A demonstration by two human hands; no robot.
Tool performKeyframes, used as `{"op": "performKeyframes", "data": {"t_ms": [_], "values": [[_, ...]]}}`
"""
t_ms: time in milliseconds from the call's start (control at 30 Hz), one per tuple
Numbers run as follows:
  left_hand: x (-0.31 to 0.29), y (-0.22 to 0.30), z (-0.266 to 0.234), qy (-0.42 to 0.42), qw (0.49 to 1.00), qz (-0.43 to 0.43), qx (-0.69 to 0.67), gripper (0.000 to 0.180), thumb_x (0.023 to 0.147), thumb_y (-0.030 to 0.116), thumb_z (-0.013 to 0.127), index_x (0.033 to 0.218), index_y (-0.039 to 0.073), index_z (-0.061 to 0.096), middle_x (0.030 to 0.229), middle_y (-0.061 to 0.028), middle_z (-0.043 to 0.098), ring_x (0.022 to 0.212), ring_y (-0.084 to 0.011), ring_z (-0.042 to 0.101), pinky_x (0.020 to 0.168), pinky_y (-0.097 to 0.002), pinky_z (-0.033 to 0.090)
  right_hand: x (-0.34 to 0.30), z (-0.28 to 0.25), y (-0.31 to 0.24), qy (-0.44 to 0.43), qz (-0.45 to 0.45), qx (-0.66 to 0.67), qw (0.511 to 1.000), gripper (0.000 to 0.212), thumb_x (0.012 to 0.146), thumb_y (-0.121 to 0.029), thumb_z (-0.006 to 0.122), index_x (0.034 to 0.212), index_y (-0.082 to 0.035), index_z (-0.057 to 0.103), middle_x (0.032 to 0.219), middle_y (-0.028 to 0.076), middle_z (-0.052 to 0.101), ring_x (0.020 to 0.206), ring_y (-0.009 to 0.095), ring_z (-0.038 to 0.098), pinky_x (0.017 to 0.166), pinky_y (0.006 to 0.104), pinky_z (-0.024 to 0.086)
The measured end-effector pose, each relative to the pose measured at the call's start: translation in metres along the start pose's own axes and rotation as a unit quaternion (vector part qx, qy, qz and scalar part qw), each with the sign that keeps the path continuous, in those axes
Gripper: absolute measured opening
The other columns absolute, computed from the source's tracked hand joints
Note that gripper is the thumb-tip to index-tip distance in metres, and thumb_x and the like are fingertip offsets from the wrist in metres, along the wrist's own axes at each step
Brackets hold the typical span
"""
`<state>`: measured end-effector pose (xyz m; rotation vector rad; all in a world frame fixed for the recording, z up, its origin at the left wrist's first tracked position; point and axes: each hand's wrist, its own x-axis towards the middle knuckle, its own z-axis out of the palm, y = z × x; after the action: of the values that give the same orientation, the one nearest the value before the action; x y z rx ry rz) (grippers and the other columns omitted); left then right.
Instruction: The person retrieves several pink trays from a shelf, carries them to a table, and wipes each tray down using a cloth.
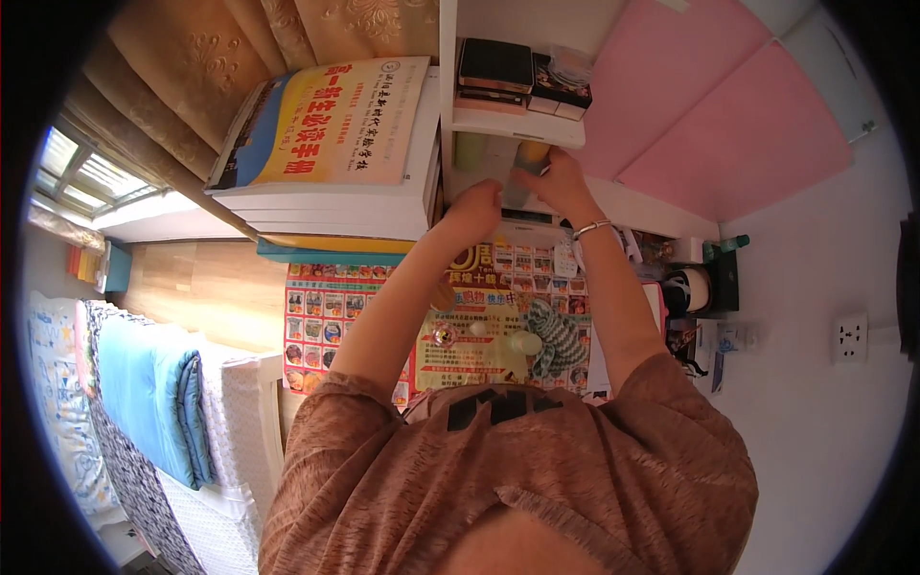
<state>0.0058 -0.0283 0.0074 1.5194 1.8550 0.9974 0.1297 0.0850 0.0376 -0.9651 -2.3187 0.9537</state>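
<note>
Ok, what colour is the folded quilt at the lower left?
Light blue; the folded quilt shows best in the head view.

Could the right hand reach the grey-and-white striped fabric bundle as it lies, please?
Probably yes: the right hand would need to draw back from the white shelf, but nothing appears to cover the bundle.

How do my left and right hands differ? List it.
The right hand wears a thin silver-coloured metal bracelet at its wrist; the left hand shows none. The left hand looks curled, while the right hand is at a yellow-and-grey container. Both are ungloved, by the white shelf.
</note>
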Motion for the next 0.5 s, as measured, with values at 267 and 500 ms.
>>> {"op": "performKeyframes", "data": {"t_ms": [267, 500], "values": [[0.032, -0.005, 0.018, -0.034, 0.999, -0.021, 0.031, 0.03, 0.083, 0.013, 0.042, 0.108, -0.003, 0.049, 0.104, -0.0232, 0.053, 0.097, -0.0365, 0.05, 0.082, -0.0393, 0.041, 0.015, -0.004, 0.017, 0.085, 0.028, 0.023, 0.996, 0.038, 0.067, -0.019, 0.068, 0.096, 0.002, 0.056, 0.09, 0.017, 0.061, 0.086, 0.03, 0.058, 0.074, 0.0336, 0.045], [0.048, -0.009, 0.028, -0.08, 0.994, -0.042, 0.06, 0.028, 0.083, 0.015, 0.042, 0.104, -0.003, 0.05, 0.102, -0.0231, 0.053, 0.093, -0.0367, 0.051, 0.078, -0.0402, 0.042, 0.029, -0.001, 0.04, 0.14, -0.037, -0.027, 0.989, 0.039, 0.068, -0.02, 0.068, 0.098, 0.0, 0.055, 0.092, 0.017, 0.06, 0.087, 0.032, 0.058, 0.072, 0.0351, 0.047]]}}
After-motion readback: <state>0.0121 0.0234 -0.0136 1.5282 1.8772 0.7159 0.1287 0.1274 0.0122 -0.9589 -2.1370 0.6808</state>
